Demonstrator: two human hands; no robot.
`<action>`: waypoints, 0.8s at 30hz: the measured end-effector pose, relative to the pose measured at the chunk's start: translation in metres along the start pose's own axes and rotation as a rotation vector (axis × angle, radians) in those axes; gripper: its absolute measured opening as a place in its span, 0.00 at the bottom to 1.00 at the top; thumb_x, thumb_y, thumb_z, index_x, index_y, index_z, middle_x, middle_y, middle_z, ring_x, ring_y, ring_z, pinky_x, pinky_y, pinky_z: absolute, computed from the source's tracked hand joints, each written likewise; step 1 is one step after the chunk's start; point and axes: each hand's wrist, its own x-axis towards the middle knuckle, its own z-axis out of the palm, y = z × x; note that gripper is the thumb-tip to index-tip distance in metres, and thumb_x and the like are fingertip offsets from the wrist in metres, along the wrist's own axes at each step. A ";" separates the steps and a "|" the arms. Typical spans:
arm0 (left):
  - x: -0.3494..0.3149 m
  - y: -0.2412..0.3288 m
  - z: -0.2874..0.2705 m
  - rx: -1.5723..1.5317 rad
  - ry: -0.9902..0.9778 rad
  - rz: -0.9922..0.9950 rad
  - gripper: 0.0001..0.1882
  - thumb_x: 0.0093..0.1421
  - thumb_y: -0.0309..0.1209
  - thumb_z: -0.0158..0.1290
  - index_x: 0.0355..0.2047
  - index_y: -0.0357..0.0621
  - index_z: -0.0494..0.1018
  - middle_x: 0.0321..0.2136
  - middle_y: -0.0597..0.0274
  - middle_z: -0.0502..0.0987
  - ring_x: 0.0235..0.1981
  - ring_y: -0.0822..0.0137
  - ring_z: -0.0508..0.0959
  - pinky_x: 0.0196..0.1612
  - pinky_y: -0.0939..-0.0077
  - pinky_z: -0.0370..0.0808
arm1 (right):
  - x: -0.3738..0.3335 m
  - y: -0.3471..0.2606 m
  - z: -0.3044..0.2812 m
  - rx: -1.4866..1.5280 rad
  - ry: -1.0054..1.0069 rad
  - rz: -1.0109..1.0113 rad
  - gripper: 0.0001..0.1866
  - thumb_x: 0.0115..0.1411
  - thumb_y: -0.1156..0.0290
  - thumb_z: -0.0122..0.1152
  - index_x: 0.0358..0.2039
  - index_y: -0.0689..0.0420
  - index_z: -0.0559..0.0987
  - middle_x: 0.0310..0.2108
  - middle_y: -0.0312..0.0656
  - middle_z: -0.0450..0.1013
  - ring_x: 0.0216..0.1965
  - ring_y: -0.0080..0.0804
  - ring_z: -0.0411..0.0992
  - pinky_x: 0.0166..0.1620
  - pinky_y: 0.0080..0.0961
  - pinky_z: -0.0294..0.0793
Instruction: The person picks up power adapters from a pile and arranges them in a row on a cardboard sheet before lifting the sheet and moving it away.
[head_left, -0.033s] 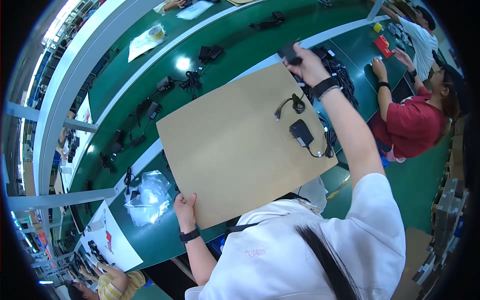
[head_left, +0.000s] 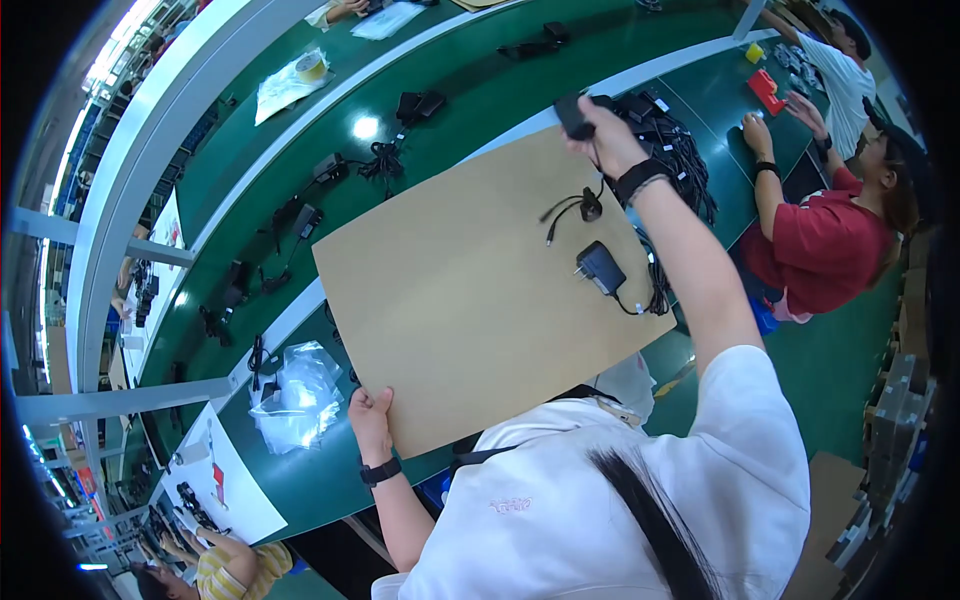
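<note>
A flat brown cardboard sheet (head_left: 470, 290) lies in front of me, tilted. My left hand (head_left: 371, 420) pinches its near left corner, thumb on top. Over its far right corner, my right hand (head_left: 607, 138) grips a black power adapter (head_left: 573, 117) whose cable hangs down to the sheet, with a bundled part (head_left: 590, 205) and loose plug ends. Another power adapter (head_left: 600, 268) with metal prongs rests at the sheet's right side, its coiled cable (head_left: 657, 285) by the edge. Beyond my right wrist is a heap of black adapters and cables (head_left: 680, 150).
Clear plastic bags (head_left: 298, 395) lie left of the sheet. Several adapters (head_left: 330, 168) sit along the curved green belt (head_left: 440, 160) ahead. Metal posts (head_left: 120, 400) stand at left. A person in red (head_left: 830, 240) works at right, near a red tape dispenser (head_left: 767, 92).
My right hand has shifted slightly left and nearer with the adapter, now turned more upright. Its dangling cable has swung a little left over the sheet. My left hand stays put.
</note>
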 end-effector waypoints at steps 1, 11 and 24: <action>0.002 -0.003 -0.003 0.007 0.012 0.008 0.06 0.54 0.19 0.52 0.33 0.36 0.69 0.31 0.60 0.77 0.30 0.74 0.75 0.37 0.81 0.72 | 0.008 0.027 -0.010 -0.005 -0.001 0.002 0.20 0.61 0.56 0.49 0.43 0.61 0.68 0.31 0.44 0.70 0.27 0.29 0.71 0.24 0.18 0.72; -0.005 0.002 -0.017 -0.002 0.037 -0.014 0.07 0.54 0.19 0.53 0.33 0.35 0.70 0.32 0.60 0.77 0.32 0.73 0.76 0.39 0.81 0.71 | 0.010 0.050 0.007 -0.657 0.272 0.170 0.22 0.55 0.53 0.54 0.36 0.63 0.72 0.24 0.45 0.73 0.24 0.31 0.73 0.22 0.24 0.72; -0.014 0.012 -0.027 -0.013 0.015 -0.053 0.11 0.55 0.21 0.52 0.39 0.35 0.67 0.36 0.58 0.76 0.36 0.70 0.75 0.41 0.78 0.71 | -0.026 0.050 0.026 -1.436 0.199 -0.197 0.29 0.52 0.55 0.56 0.52 0.55 0.66 0.36 0.57 0.72 0.39 0.53 0.71 0.45 0.37 0.70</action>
